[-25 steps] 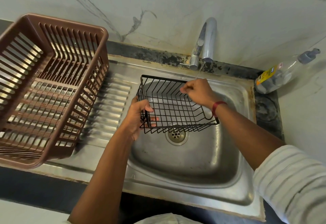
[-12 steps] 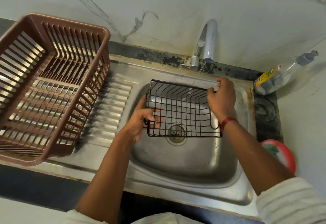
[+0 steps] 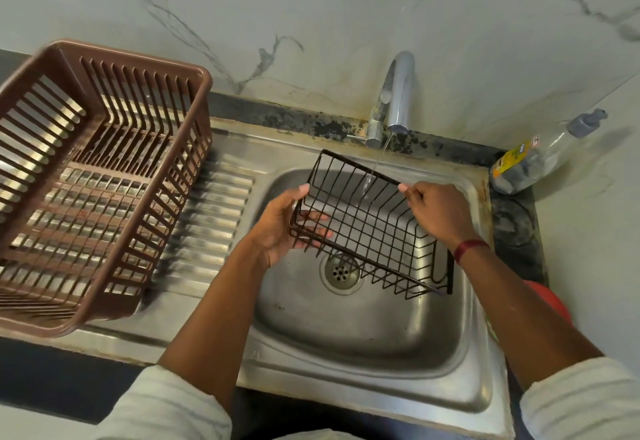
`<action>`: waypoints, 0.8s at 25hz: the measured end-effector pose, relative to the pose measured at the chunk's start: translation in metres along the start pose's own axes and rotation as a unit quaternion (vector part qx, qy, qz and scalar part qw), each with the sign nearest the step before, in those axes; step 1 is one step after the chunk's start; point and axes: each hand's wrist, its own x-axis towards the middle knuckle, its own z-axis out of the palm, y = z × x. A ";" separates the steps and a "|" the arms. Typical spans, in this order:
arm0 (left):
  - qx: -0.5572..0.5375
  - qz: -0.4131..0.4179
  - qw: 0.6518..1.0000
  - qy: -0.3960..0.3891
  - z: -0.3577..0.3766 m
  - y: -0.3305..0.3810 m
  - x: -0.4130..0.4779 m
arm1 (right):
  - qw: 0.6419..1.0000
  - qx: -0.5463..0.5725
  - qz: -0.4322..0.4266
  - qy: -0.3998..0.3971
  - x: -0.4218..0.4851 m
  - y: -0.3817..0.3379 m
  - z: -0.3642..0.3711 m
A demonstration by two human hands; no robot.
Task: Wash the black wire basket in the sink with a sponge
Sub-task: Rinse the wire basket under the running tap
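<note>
The black wire basket hangs tilted over the steel sink, above the drain. My left hand grips its left end, fingers hooked through the wires. My right hand pinches the far top rim on the right side. A thin stream of water from the tap falls onto the basket's far rim. No sponge is visible.
A brown plastic dish rack sits on the ribbed drainboard at left. A soap bottle lies at the back right corner. A red object shows partly behind my right forearm.
The basket has been turned and tilted between my hands, its right end now dropped lower toward the sink. Both hands kept their hold; the water keeps running.
</note>
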 end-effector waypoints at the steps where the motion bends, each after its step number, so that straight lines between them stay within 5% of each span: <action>1: -0.035 0.014 0.999 0.008 -0.003 -0.001 0.003 | 1.000 0.012 0.020 -0.003 -0.003 0.004 0.003; 4: -0.149 0.069 0.986 0.039 0.004 -0.013 0.008 | 0.995 0.041 0.087 -0.010 -0.019 0.004 0.012; 11: -0.100 0.044 0.988 0.106 0.036 -0.039 0.014 | 0.988 0.040 0.148 0.029 -0.050 -0.019 0.016; 14: -0.095 0.045 0.989 0.108 0.045 -0.040 0.018 | 0.990 -0.031 -0.018 0.134 -0.047 -0.037 0.029; 17: -0.096 0.050 0.990 0.091 0.058 -0.041 0.019 | 0.975 -0.120 -0.179 0.058 -0.028 -0.054 0.045; 20: -0.087 0.062 0.990 0.094 0.068 -0.033 0.017 | 0.978 -0.143 -0.154 -0.015 -0.014 -0.060 0.051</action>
